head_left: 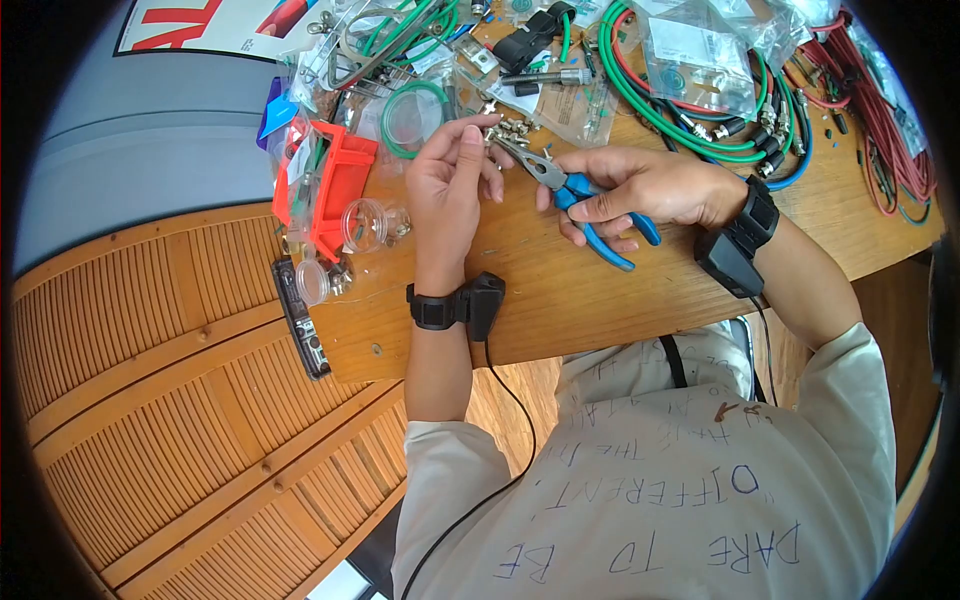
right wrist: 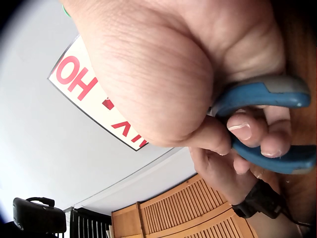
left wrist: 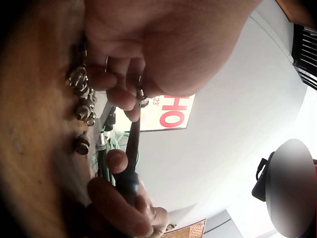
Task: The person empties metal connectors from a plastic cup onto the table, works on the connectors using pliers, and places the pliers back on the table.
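Note:
Blue-handled pliers (head_left: 605, 248) are gripped in my right hand (head_left: 655, 190), their jaws pointing at my left fingertips. Its fingers curl around the blue handles (right wrist: 265, 94) in the right wrist view, some between the spread handles. My left hand (head_left: 450, 190) pinches a small metal connector (left wrist: 143, 100) between thumb and finger. The plier tips meet or nearly meet that piece; exact contact cannot be told. Several loose metal connectors (head_left: 518, 130) lie on the wooden table just beyond the hands, and appear beside the left hand (left wrist: 173, 49) in the left wrist view.
Coiled green cables (head_left: 625, 95) and red cables (head_left: 880, 130) lie at the back and right. A red bin (head_left: 345, 180) and clear round containers (head_left: 364, 224) stand left of the left hand. Plastic bags (head_left: 700, 60) lie at the back; the table's front edge is near the torso.

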A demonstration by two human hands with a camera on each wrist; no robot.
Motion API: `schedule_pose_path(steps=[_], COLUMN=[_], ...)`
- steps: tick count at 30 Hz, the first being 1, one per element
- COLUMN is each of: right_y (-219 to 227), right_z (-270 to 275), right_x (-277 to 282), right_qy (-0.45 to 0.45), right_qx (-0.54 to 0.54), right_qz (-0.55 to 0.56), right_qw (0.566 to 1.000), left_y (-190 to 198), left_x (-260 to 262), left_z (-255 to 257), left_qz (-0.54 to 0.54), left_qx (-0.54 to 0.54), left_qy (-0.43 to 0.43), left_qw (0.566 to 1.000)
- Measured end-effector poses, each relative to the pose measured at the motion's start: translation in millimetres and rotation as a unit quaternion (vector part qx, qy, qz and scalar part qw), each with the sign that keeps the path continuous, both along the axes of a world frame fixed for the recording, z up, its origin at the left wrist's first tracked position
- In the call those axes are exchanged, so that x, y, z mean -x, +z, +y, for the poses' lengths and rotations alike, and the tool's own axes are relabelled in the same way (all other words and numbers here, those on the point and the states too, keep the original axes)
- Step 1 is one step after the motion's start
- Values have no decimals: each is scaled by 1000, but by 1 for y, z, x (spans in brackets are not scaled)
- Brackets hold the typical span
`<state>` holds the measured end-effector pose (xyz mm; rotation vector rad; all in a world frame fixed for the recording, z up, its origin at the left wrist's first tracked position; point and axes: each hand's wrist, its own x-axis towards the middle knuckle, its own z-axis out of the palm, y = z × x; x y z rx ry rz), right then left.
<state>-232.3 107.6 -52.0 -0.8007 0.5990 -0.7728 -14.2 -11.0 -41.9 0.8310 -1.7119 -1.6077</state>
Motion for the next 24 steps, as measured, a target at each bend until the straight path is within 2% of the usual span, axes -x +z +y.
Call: schedule_pose_path(steps=[24], right_y=[-6], right_z=[-2], right_x=[0], right_qy=[1], right_qx=[12], right_qz=[0], right_qw=[1000], left_y=[1], left_x=[-1], left_z=[0], left_qz=[1], left_qx=[4], left_qy=[1], left_qw=[1000])
